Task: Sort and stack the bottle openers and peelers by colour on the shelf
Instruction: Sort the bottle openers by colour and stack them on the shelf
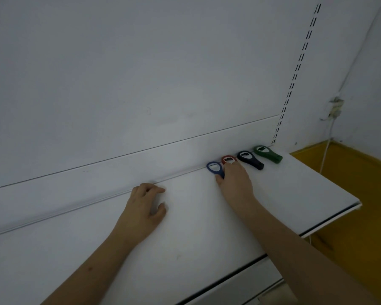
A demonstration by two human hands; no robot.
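Head view: a person's right hand [234, 179] lies over the red bottle opener [228, 160] at the back of a white shelf [207, 216], fingers stretched forward and covering its handle, so only the ringed head shows; whether the fingers grip it or merely rest on it cannot be told. The thumb touches the handle of the blue opener [215, 168] just to the left, most of which is hidden behind the hand. To the right, the black opener [250, 160] and the green opener [267, 154] lie in full sight, side by side along the back panel [141, 84], heads toward it. The left hand [144, 208] rests on bare shelf well to the left, fingers loosely curled, holding nothing. The shelf's right edge drops off just beyond the green opener, with yellow flooring [350, 183] below; its front edge runs under the right forearm. A slotted upright [295, 80] rises from the back corner. A blurred wall fitting [334, 108] trails a white cable.
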